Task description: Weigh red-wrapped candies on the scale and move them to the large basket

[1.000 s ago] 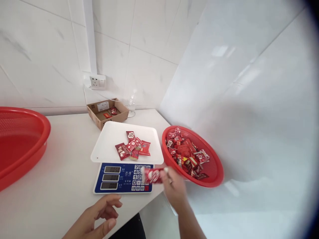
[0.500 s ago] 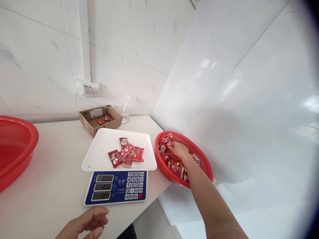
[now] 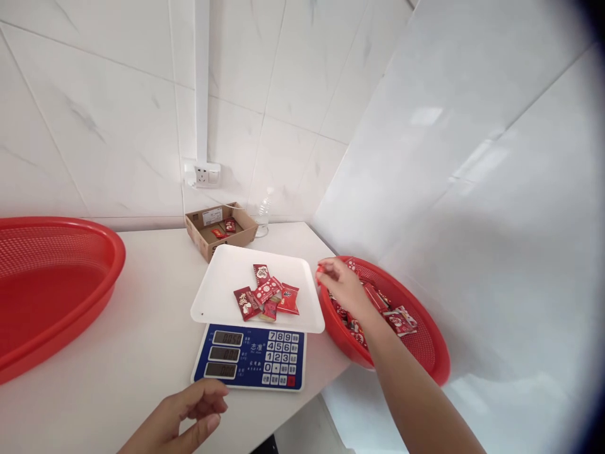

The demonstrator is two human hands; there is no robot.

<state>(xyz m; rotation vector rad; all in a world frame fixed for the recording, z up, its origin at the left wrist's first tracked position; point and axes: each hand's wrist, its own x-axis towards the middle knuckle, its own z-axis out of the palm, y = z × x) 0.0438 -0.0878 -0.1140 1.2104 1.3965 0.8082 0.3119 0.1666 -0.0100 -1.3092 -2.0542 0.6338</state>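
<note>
My right hand [image 3: 344, 287] is over the left rim of a red plastic basket [image 3: 432, 347], fingers pinched. A bit of a small red wrapped candy [image 3: 320, 270] shows at its fingertips, mostly hidden by them. Inside the basket lie several red and white candy packets [image 3: 401, 320]. Left of this hand, several wrapped candies [image 3: 246, 303] rest in a loose pile on the white tray [image 3: 215, 287] of a digital scale [image 3: 249, 356]. In front of the scale's lower left corner, my left hand [image 3: 189, 413] hovers with curled fingers apart, holding nothing.
A second red basket [image 3: 116, 249] stands at the left of the white table [image 3: 155, 302]. Behind the scale are a shallow cardboard box [image 3: 243, 238] with a few packets inside and a clear plastic bottle [image 3: 265, 205]. A wall socket [image 3: 207, 175] sits above.
My right hand has lifted out of the candies toward the basket's left rim, with a small red candy at its fingertips. The view has shifted left; my left hand stays near the scale.
</note>
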